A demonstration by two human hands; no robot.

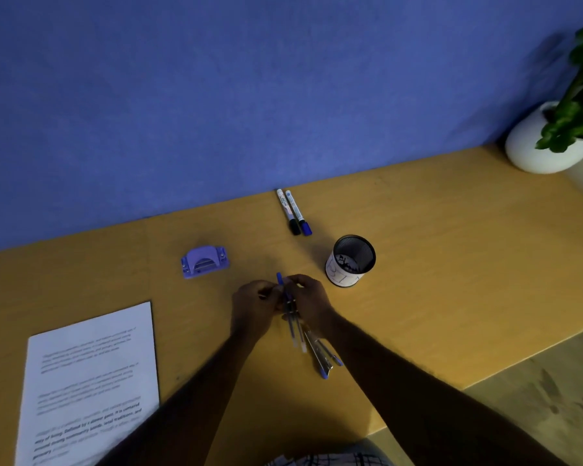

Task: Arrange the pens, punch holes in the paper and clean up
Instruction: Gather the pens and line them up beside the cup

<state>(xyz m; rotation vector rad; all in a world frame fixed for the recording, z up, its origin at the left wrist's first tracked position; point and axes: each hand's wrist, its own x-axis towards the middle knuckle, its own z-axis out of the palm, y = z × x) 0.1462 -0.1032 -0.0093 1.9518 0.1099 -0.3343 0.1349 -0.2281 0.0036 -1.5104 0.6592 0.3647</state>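
On the desk (451, 264), left hand (254, 304) and right hand (308, 302) clamp the pens (295, 331), cup (350, 260) near at two o'clock, desk's edge well apart at four.

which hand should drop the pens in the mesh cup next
Probably right: the right hand grips the pens and lies nearest the mesh cup; the left hand is farther off.

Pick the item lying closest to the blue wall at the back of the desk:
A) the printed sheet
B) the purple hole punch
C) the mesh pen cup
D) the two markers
D: the two markers lie side by side at the foot of the wall, farther back than the hole punch, mesh cup and printed sheet.
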